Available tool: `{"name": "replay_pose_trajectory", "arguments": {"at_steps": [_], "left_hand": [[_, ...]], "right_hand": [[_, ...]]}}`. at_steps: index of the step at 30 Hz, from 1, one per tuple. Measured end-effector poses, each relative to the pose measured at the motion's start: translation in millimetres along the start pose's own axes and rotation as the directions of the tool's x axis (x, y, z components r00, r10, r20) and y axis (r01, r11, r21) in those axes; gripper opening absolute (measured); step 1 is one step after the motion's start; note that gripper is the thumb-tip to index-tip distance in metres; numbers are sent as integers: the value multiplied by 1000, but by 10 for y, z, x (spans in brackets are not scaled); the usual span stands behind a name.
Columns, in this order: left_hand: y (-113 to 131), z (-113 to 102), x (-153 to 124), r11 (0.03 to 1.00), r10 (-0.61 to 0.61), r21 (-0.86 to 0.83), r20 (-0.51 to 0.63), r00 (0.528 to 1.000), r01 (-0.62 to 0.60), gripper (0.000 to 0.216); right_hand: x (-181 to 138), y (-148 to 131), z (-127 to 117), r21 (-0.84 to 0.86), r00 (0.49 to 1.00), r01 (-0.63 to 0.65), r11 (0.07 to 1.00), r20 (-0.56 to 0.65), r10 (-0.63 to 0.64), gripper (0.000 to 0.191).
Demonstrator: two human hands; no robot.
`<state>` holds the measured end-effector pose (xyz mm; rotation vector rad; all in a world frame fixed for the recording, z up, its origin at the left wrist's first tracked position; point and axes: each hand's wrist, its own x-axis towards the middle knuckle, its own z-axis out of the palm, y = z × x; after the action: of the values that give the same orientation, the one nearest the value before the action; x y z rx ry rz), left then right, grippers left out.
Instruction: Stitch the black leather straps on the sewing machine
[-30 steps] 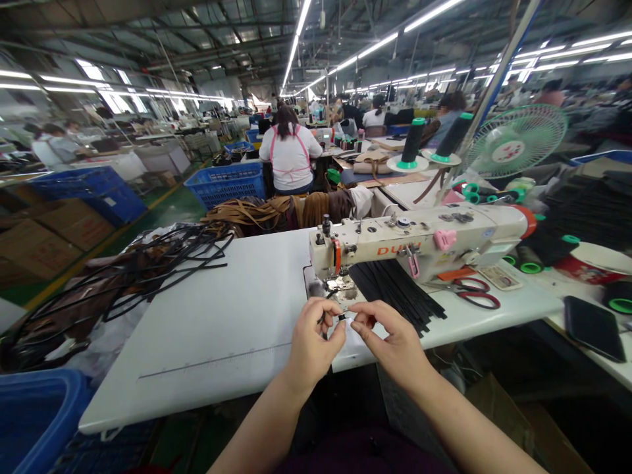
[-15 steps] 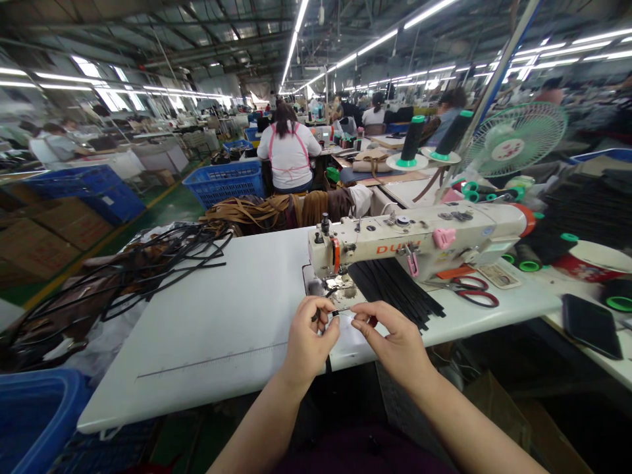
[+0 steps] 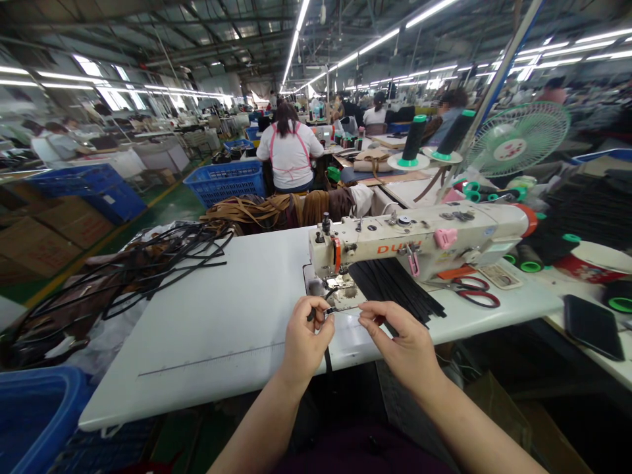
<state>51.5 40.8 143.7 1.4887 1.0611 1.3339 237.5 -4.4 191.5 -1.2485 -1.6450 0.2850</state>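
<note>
Just below frame centre, the left hand is pinching a small black strap between thumb and forefinger. The right hand is hovering alongside, thumb and forefinger slightly parted; its grip is remaining indeterminable.

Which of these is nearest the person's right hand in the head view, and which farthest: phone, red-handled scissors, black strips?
Measured from the right hand:
1. Black strips: just beyond it, partly under the sewing machine.
2. Red-handled scissors: to its right, beyond the strips.
3. Phone: far right.
</note>
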Motion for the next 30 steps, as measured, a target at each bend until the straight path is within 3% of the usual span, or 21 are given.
{"name": "replay_pose_trajectory", "arguments": {"at_steps": [5,12,18,21,24,27,30], "left_hand": [[-6,-11,0,1000,-11,9,-27,1000,11,15],[35,-12,-2,996,78,54,-14,997,-77,16],[136,21,-40,980,138,137,68,988,-147,22],[193,26,-58,970,173,156,102,980,-188,24],[234,3,-66,953,211,190,140,967,-236,26],[238,-46,-59,933,252,223,155,955,-283,28],[207,-116,-38,918,283,245,152,947,-313,31]], "right_hand": [[-4,16,-47,-7,999,-35,999,-20,35,13],[-23,31,-66,21,999,-53,998,-9,54,15],[-6,-47,30,179,956,-201,963,250,153,40],[-1,-43,84,211,898,-313,926,384,215,28],[1,-19,73,309,802,-489,816,527,281,25],[10,16,-77,473,707,-678,562,630,322,29],[7,130,-431,540,680,-733,414,610,408,31]]}}
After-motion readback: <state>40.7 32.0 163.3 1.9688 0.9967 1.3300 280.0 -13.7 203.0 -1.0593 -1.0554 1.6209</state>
